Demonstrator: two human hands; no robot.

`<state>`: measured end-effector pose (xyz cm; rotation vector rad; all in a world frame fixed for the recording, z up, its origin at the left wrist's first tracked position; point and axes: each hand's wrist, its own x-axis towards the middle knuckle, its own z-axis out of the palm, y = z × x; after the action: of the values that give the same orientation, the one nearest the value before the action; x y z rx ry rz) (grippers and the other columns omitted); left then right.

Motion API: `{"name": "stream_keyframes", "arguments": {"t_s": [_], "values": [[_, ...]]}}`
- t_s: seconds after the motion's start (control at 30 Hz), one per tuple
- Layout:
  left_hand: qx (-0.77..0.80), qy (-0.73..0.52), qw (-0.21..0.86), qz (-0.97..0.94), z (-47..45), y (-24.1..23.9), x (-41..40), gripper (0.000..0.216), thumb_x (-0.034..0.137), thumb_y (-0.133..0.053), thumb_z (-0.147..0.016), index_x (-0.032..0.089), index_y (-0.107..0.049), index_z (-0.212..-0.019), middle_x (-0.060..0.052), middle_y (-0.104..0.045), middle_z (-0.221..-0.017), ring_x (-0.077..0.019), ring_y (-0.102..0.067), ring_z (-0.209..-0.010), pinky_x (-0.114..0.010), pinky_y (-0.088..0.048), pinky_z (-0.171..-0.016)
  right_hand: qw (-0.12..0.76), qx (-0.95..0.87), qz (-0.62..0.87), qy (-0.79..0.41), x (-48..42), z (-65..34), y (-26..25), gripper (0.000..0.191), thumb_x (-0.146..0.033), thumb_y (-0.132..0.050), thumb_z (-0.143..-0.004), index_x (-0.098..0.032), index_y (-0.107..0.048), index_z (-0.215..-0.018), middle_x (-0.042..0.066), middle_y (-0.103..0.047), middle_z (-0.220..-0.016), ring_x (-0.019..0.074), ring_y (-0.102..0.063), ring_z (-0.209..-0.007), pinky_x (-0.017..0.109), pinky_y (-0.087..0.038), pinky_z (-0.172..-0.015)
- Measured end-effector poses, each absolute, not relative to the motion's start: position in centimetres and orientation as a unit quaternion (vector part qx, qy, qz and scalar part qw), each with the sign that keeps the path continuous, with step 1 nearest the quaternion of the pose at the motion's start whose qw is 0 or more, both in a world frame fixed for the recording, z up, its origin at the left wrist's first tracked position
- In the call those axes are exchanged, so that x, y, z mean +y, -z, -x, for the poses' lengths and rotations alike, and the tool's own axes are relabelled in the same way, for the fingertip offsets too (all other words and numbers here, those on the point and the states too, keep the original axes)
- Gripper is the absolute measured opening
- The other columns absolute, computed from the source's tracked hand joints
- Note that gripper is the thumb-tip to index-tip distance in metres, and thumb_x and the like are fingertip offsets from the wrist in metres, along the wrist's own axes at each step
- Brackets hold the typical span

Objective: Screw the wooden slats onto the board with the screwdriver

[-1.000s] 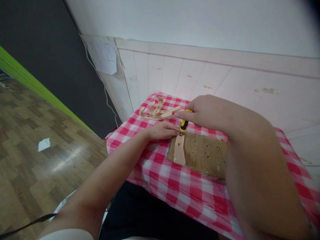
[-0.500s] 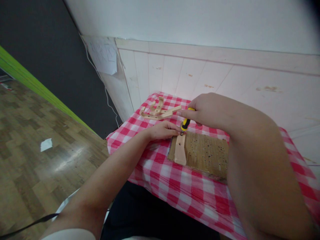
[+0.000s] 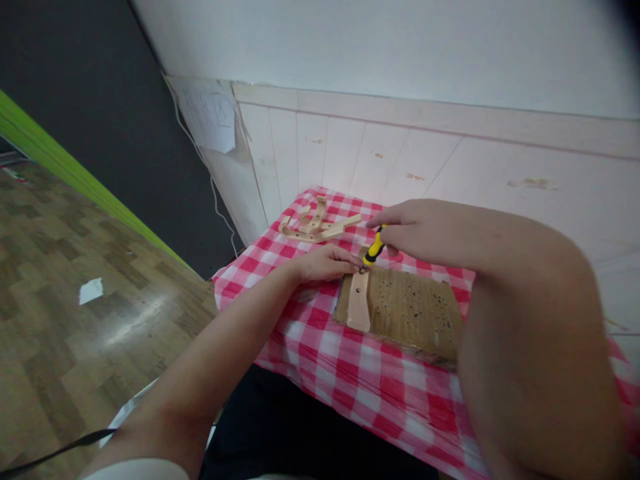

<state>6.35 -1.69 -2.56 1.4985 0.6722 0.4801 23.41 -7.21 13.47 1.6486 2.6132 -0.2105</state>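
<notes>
My right hand (image 3: pixel 400 223) grips the handle of a yellow and black screwdriver (image 3: pixel 375 248), which leans with its top to the right. The tip meets a pale wooden piece (image 3: pixel 359 310) near its far end, by a hole. That piece has another dark hole and lies across the left side of a worn brown board (image 3: pixel 415 310) pitted with many small holes. My left hand (image 3: pixel 327 262) rests beside the tip, its fingers pinched together at the wooden piece's far end; what lies between them is too small to make out.
Several pale wooden hook-shaped pieces (image 3: pixel 315 230) with drilled holes lie at the far left of the table. A red and white checked cloth (image 3: pixel 310 333) covers the table. Behind stands a white panelled wall (image 3: pixel 345 147). A scrap of paper (image 3: pixel 91 291) lies on the wooden floor.
My right hand and forearm have shifted right and slightly down. The screwdriver now tilts more to the right, its tip staying at the wooden piece. The left hand has hardly moved.
</notes>
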Motion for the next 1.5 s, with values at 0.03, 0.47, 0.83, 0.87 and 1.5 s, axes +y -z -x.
{"name": "stream_keyframes", "arguments": {"t_s": [0.03, 0.47, 0.83, 0.87, 1.5], "values": [[0.294, -0.213, 0.66, -0.658, -6.3, 2.6, -1.7, 0.019, 0.026, -0.068, -0.081, 0.012, -0.076, -0.091, 0.001, -0.06, -0.065, -0.0055, -0.04, -0.054, -0.021, -0.029, -0.054, 0.037, 0.833, -0.548, 0.069, -7.4, -23.4, -13.7, 0.034, -0.041, -0.046, -0.088, -0.025, -0.075, -0.094, 0.007, -0.074, -0.093, 0.0234, -0.065, -0.083, 0.035, -0.045, -0.073], [0.305, -0.204, 0.671, -0.644, -6.3, 2.1, -2.0, 0.02, 0.029, -0.068, -0.08, 0.011, -0.074, -0.087, 0.005, -0.049, -0.051, -0.0042, -0.033, -0.046, -0.021, -0.019, -0.047, 0.019, 0.811, -0.585, 0.014, -6.7, -23.7, -13.3, 0.044, -0.053, -0.044, -0.089, -0.024, -0.075, -0.098, 0.009, -0.073, -0.084, 0.0228, -0.064, -0.077, 0.033, -0.043, -0.07], [0.298, -0.2, 0.675, -0.645, -6.3, 2.6, -1.6, 0.022, 0.029, -0.068, -0.08, 0.011, -0.074, -0.092, 0.004, -0.052, -0.058, -0.0045, -0.035, -0.048, -0.02, -0.02, -0.048, 0.108, 0.761, -0.64, -0.021, -7.5, -23.1, -13.9, 0.056, -0.063, -0.04, -0.086, -0.019, -0.075, -0.083, 0.012, -0.068, -0.066, 0.0237, -0.061, -0.062, 0.034, -0.04, -0.057], [0.301, -0.198, 0.673, -0.645, -6.3, 2.6, -1.7, 0.022, 0.029, -0.068, -0.081, 0.011, -0.073, -0.093, 0.004, -0.052, -0.057, -0.0043, -0.034, -0.047, -0.02, -0.02, -0.047, 0.107, 0.755, -0.646, -0.027, -7.5, -22.8, -14.0, 0.06, -0.066, -0.039, -0.086, -0.019, -0.075, -0.084, 0.013, -0.068, -0.065, 0.0246, -0.061, -0.062, 0.035, -0.04, -0.057], [0.3, -0.195, 0.679, -0.642, -6.3, 2.2, -1.9, 0.02, 0.026, -0.066, -0.082, 0.011, -0.073, -0.093, 0.006, -0.047, -0.053, -0.0043, -0.032, -0.045, -0.02, -0.019, -0.045, 0.07, 0.763, -0.642, -0.013, -7.2, -22.9, -13.4, 0.05, -0.062, -0.046, -0.084, -0.021, -0.075, -0.084, 0.013, -0.069, -0.07, 0.0265, -0.062, -0.068, 0.037, -0.042, -0.062]]}}
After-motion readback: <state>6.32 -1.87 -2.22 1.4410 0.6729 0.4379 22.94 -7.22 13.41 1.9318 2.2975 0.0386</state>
